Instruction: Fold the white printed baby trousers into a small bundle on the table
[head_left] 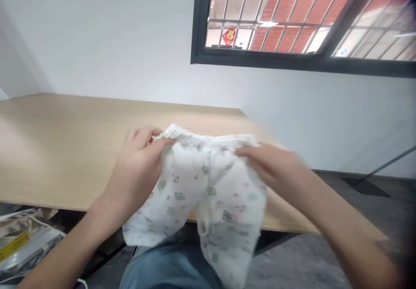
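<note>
A small pair of white pants [191, 180] with a green and pink print hangs between my hands over the table's front edge. My left hand [141, 154] pinches one side of the gathered waistband, thumb across the front. At the other side of the waistband, my right hand [269, 163] is closed on the fabric, slightly blurred. The two legs hang down apart, over my lap, and the right one is smeared by motion. Fingers behind the cloth are hidden.
A light wooden table [74, 150] stretches to the left and back, against a white wall. A barred window [273, 20] is above. Low at the left lies a clear plastic bag [32, 241] with a yellow label. Dark floor shows at right.
</note>
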Demonstrator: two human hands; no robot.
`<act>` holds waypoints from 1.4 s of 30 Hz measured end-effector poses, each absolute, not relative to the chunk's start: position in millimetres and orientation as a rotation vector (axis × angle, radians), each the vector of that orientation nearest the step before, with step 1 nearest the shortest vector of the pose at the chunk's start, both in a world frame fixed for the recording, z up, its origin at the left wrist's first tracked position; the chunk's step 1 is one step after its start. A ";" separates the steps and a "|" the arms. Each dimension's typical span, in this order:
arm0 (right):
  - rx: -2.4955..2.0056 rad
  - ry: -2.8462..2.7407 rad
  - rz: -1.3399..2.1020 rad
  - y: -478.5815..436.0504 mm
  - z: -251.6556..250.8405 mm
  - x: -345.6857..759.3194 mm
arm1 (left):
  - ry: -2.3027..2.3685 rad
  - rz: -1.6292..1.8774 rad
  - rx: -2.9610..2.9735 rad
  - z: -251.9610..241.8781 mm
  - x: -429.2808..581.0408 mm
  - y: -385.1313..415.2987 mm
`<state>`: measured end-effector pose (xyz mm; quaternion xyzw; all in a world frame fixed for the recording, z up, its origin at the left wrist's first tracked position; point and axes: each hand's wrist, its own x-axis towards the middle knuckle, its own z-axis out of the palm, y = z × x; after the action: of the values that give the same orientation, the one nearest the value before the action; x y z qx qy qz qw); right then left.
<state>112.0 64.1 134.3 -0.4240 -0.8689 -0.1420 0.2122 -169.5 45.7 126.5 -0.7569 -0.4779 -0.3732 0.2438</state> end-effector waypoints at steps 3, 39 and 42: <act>-1.370 -2.622 -0.383 108.0 100.1 81.6 | -1.572 -0.459 -2.196 82.0 -177.1 70.9; -1.055 -2.769 0.364 209.0 32.8 -49.7 | -1.577 -0.373 -2.453 -1.6 -195.9 22.9; -1.263 -2.646 0.388 239.0 36.4 -51.1 | -1.476 -0.480 -2.243 -12.2 -198.4 -16.0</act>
<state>-51.1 239.0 36.4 -0.4251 -0.8909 0.1308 0.0918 -198.4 -16.0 -12.2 -0.8048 -0.5295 -0.1724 0.2054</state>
